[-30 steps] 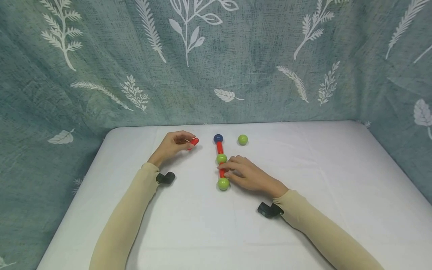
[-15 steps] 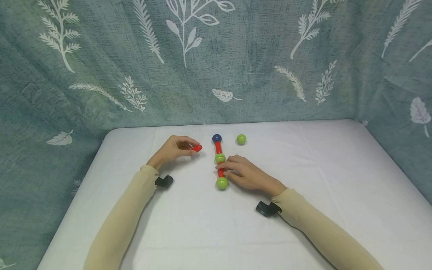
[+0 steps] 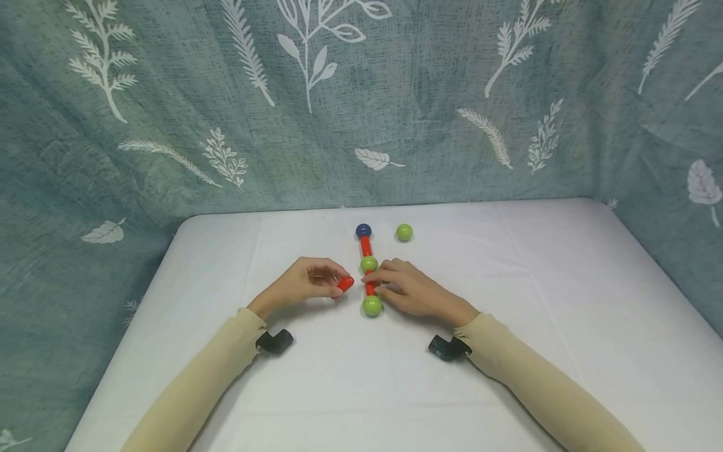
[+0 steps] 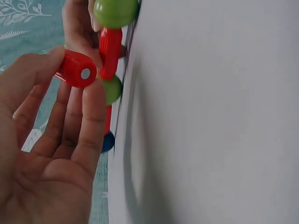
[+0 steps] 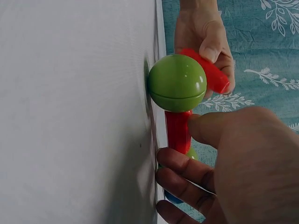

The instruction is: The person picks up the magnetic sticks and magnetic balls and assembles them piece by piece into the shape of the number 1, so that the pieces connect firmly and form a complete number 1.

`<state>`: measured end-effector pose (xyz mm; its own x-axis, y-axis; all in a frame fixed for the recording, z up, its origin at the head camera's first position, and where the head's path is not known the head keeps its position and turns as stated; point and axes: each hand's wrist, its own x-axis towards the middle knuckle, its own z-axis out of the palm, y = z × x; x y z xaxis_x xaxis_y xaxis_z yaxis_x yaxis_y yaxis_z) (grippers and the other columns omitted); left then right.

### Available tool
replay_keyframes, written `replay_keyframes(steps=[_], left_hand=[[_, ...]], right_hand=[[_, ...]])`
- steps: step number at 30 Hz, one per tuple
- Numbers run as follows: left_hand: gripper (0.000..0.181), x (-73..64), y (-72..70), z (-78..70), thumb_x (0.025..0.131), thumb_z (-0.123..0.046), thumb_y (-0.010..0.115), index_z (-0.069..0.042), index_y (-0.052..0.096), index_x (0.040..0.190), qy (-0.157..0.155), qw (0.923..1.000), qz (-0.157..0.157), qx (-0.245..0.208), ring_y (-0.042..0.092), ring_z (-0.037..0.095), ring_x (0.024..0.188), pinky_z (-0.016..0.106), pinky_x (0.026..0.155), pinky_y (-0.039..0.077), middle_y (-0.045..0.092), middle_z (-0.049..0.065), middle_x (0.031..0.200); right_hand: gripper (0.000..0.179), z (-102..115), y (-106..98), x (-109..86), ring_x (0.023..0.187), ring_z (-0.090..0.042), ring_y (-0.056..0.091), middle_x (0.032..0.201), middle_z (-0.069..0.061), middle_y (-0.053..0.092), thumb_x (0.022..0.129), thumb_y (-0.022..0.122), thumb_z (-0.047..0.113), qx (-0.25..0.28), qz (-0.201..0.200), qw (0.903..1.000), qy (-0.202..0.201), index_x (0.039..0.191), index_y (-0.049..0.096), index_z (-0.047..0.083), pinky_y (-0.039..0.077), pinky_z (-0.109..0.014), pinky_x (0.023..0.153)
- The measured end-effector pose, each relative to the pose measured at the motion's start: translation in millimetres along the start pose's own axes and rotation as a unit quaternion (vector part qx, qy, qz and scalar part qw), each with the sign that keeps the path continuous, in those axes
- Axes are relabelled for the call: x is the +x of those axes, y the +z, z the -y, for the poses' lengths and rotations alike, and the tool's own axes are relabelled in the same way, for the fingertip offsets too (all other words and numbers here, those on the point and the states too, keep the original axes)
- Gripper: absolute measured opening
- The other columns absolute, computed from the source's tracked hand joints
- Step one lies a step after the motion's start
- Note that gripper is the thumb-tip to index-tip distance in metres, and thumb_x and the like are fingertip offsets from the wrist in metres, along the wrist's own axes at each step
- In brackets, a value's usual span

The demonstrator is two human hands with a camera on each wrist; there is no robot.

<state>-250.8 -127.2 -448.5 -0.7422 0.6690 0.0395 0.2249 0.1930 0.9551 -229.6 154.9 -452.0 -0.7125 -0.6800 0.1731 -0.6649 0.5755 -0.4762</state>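
Note:
My left hand pinches a short red magnetic rod between thumb and fingers. A pale metal disc shows in the rod's end. To its right lies a straight chain: a blue ball at the far end, a red rod, a middle green ball, another red rod and a near green ball. My right hand holds the chain's nearer rod between thumb and fingers, partly covering it. The left hand's rod is apart from the chain.
A loose green ball lies right of the blue ball. White cloth covers the table. A leaf-patterned teal curtain hangs behind its far edge. Dark wrist cameras stick out below both hands.
My left hand has brought its red rod nearer to me and rightward, closer to the lower part of the chain. The right hand and the chain stay in place.

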Motion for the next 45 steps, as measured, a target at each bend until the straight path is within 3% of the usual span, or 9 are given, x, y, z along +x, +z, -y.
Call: replay_keyframes(steps=[8,10,14,17,21,32,37,45], left_hand=[[0.031,-9.1,23.6,0.3,0.084,-0.001,0.075,-0.003,0.064,0.113,-0.002,0.9988,0.023,-0.043,0.067,0.019,0.090,0.027,0.078,0.057,0.068,0.007,0.103],[0.026,-11.5,29.2,1.6,0.085,0.000,0.073,-0.002,0.065,0.110,0.013,0.9982,0.032,-0.049,0.066,0.016,0.090,0.026,0.079,0.057,0.067,0.010,0.103],[0.013,-13.6,36.9,6.1,0.090,0.000,0.068,0.001,0.070,0.102,0.072,0.9947,0.065,-0.037,0.065,0.013,0.099,0.027,0.089,0.054,0.069,0.018,0.105],[0.016,-13.6,40.3,7.4,0.092,-0.002,0.065,0.003,0.072,0.106,0.099,0.9918,0.080,-0.017,0.064,0.011,0.104,0.026,0.092,0.051,0.069,0.019,0.109],[0.022,-14.9,44.1,5.6,0.092,-0.004,0.067,0.003,0.070,0.112,0.090,0.9931,0.074,-0.006,0.063,0.009,0.100,0.022,0.087,0.050,0.070,0.018,0.110],[0.040,-23.1,57.8,1.0,0.079,-0.005,0.080,0.000,0.068,0.117,0.023,0.9954,0.080,-0.047,0.066,0.010,0.082,0.022,0.071,0.055,0.072,0.017,0.098],[0.037,-25.9,67.0,-2.7,0.079,-0.009,0.081,-0.004,0.070,0.115,0.015,0.9974,0.066,-0.023,0.065,0.010,0.075,0.022,0.063,0.054,0.072,0.013,0.089],[0.033,-27.0,78.2,-12.9,0.079,-0.016,0.083,-0.012,0.072,0.110,0.034,0.9964,0.043,0.065,0.059,0.006,0.065,0.021,0.057,0.052,0.070,-0.002,0.088]], right_hand=[[0.030,-0.2,1.2,-1.3,0.089,-0.015,0.049,0.107,0.005,0.062,0.097,0.063,0.023,0.002,-0.004,1.0000,-0.001,0.127,0.065,0.023,0.041,-0.030,0.079],[0.030,0.3,1.3,-1.3,0.089,-0.015,0.049,0.106,0.005,0.062,0.097,0.063,0.022,0.005,-0.007,1.0000,-0.004,0.126,0.066,0.022,0.041,-0.030,0.079],[0.029,1.2,0.9,-1.6,0.088,-0.015,0.048,0.105,0.006,0.061,0.096,0.063,0.022,0.004,-0.008,0.9999,-0.005,0.125,0.066,0.022,0.040,-0.029,0.078],[0.029,1.3,0.7,-1.7,0.088,-0.015,0.048,0.106,0.006,0.061,0.097,0.062,0.022,0.003,-0.007,1.0000,-0.004,0.125,0.066,0.022,0.040,-0.030,0.078],[0.029,1.2,1.0,-1.6,0.090,-0.014,0.049,0.107,0.006,0.062,0.097,0.062,0.022,0.005,-0.006,1.0000,0.000,0.125,0.066,0.023,0.041,-0.030,0.079],[0.029,1.7,0.7,-1.7,0.088,-0.013,0.048,0.106,0.006,0.062,0.097,0.062,0.021,-0.001,-0.010,0.9999,-0.001,0.126,0.066,0.021,0.041,-0.030,0.079],[0.030,1.8,0.1,-1.9,0.089,-0.013,0.049,0.107,0.006,0.062,0.097,0.062,0.022,0.000,-0.010,0.9999,0.001,0.126,0.066,0.022,0.041,-0.031,0.080],[0.031,2.5,-0.1,-2.4,0.092,-0.013,0.049,0.109,0.007,0.062,0.097,0.062,0.021,0.005,-0.008,1.0000,-0.001,0.127,0.065,0.022,0.042,-0.031,0.082]])
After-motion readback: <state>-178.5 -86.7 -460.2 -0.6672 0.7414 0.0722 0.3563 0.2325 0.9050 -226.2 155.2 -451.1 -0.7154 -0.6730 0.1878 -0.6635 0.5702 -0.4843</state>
